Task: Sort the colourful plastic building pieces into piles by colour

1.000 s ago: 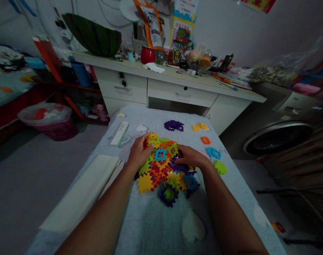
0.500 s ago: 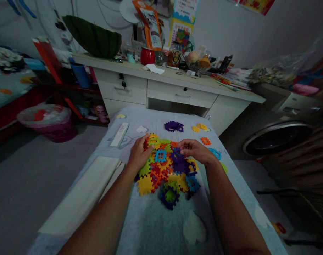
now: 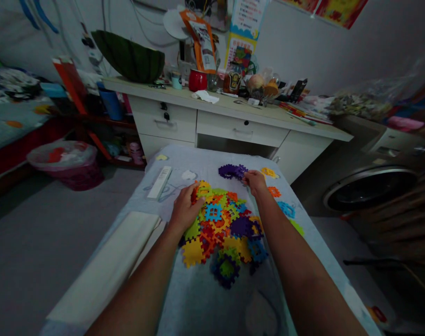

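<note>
A heap of interlocking plastic puzzle tiles [image 3: 214, 213] in several colours lies in the middle of the cloth-covered table. My left hand [image 3: 186, 205] rests against the heap's left edge, thumb and fingers apart around orange and yellow tiles. Beyond the heap, my right hand [image 3: 254, 182] pinches a purple puzzle tile [image 3: 241, 171] beside a small group of purple tiles [image 3: 227, 171]. The fingers partly cover that held tile. Another purple tile [image 3: 240, 227] lies on the heap's right side.
Yellow tiles [image 3: 269, 172], an orange tile [image 3: 274, 192] and blue tiles [image 3: 287, 209] lie along the table's right side. To the left are a white narrow box [image 3: 159, 183] and a folded cream cloth [image 3: 107, 266]. A cluttered white desk [image 3: 177, 122] stands behind.
My right hand has moved away from the heap to the purple group at the back, carrying a purple tile. My left hand stays at the heap's left edge. The view has shifted slightly.
</note>
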`<state>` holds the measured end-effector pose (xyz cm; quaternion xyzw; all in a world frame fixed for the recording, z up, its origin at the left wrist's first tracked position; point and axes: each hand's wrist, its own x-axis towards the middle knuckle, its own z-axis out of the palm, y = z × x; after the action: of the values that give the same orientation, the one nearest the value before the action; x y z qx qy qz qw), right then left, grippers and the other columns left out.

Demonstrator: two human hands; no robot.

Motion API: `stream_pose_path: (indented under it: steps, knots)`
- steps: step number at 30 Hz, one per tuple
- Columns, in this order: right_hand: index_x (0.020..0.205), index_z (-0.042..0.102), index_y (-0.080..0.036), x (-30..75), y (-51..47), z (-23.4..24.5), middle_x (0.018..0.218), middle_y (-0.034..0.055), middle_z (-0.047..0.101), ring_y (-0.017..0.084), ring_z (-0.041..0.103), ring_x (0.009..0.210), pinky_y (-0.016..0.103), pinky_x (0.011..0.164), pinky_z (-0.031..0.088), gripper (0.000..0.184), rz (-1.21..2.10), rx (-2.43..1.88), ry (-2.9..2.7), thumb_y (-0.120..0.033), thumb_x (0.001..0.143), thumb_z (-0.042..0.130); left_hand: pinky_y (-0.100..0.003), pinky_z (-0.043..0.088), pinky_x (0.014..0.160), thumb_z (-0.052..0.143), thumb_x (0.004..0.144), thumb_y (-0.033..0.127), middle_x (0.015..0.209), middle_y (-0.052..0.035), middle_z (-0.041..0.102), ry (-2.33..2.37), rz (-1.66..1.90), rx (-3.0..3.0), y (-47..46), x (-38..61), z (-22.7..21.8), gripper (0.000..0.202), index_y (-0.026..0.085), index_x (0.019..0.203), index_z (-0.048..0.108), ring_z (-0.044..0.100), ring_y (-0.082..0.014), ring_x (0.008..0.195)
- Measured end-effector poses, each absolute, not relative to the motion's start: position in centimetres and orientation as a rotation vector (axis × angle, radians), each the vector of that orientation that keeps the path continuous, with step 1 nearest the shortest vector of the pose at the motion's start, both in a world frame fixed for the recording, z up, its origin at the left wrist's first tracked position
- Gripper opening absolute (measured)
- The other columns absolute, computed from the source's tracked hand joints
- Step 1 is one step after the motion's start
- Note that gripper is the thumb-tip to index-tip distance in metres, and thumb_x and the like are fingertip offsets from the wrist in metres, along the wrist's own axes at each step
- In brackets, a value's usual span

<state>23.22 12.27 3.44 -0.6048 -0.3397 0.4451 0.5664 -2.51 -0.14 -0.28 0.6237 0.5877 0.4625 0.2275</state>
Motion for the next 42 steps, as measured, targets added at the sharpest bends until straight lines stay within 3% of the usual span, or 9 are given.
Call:
stream_pose_path:
  steps: [9,18,21,25,31,36,42]
  knots:
    - [0.067,0.05,-0.018,22.7,14.1,2.7,0.051,-0.0057,0.053,0.008,0.055,0.046,0.015,0.042,0.046,0.02,1.094,-1.457,-0.675,-0.005,0.072,0.064,-0.042,0.044,0.105,0.059,0.083,0.035,0.128,-0.0085,0.058,1.601,1.273,1.719,-0.2,-2.6,-0.3,0.052,0.024,0.133,0.054,0.055,-0.0246,0.12]
    - [0.082,0.06,-0.017,24.5,9.8,3.8,0.065,-0.0021,0.06,0.01,0.058,0.054,0.019,0.049,0.048,0.014,1.171,-1.433,-0.787,-0.008,0.071,0.063,-0.043,0.044,0.105,0.059,0.082,0.035,0.126,-0.0098,0.057,1.611,1.271,1.713,0.0,-2.5,-0.4,0.051,0.022,0.131,0.055,0.057,-0.0248,0.117]
    - [0.087,0.063,-0.016,25.6,7.1,4.8,0.074,0.0011,0.065,0.011,0.061,0.061,0.021,0.052,0.048,0.015,1.201,-1.444,-1.074,-0.015,0.072,0.064,-0.043,0.043,0.106,0.059,0.082,0.036,0.125,-0.0097,0.057,1.605,1.275,1.726,0.2,-2.6,-0.8,0.051,0.022,0.131,0.055,0.057,-0.0247,0.117]
    - [0.083,0.066,-0.017,26.6,3.1,6.6,0.069,-0.0003,0.063,0.012,0.057,0.062,0.022,0.055,0.042,0.012,1.144,-1.536,-1.731,-0.024,0.074,0.064,-0.042,0.043,0.106,0.06,0.082,0.035,0.127,-0.0083,0.056,1.601,1.291,1.718,0.2,-2.6,-0.8,0.051,0.024,0.131,0.055,0.056,-0.024,0.118]
    - [0.081,0.067,-0.017,25.1,-1.9,8.4,0.083,0.0044,0.064,0.016,0.056,0.074,0.026,0.065,0.039,0.018,0.703,-1.664,-2.463,-0.033,0.075,0.07,-0.04,0.044,0.105,0.06,0.082,0.035,0.128,-0.0076,0.056,1.605,1.295,1.705,0.1,-2.4,-0.7,0.051,0.025,0.132,0.055,0.056,-0.0235,0.119]
    - [0.081,0.062,-0.018,23.6,-3.3,8.1,0.087,0.0043,0.061,0.017,0.052,0.079,0.026,0.068,0.036,0.018,0.53,-1.637,-2.548,-0.024,0.07,0.075,-0.042,0.044,0.105,0.059,0.082,0.036,0.126,-0.009,0.057,1.624,1.273,1.719,0.0,-2.4,-0.5,0.052,0.023,0.132,0.054,0.056,-0.0241,0.117]
    - [0.074,0.057,-0.02,24.3,-3.0,8.0,0.071,-0.0036,0.055,0.012,0.047,0.065,0.023,0.059,0.032,0.015,0.897,-1.516,-2.277,-0.013,0.068,0.068,-0.041,0.044,0.105,0.059,0.083,0.035,0.126,-0.0082,0.056,1.618,1.264,1.727,0.0,-2.4,-0.4,0.051,0.025,0.132,0.054,0.056,-0.0238,0.117]
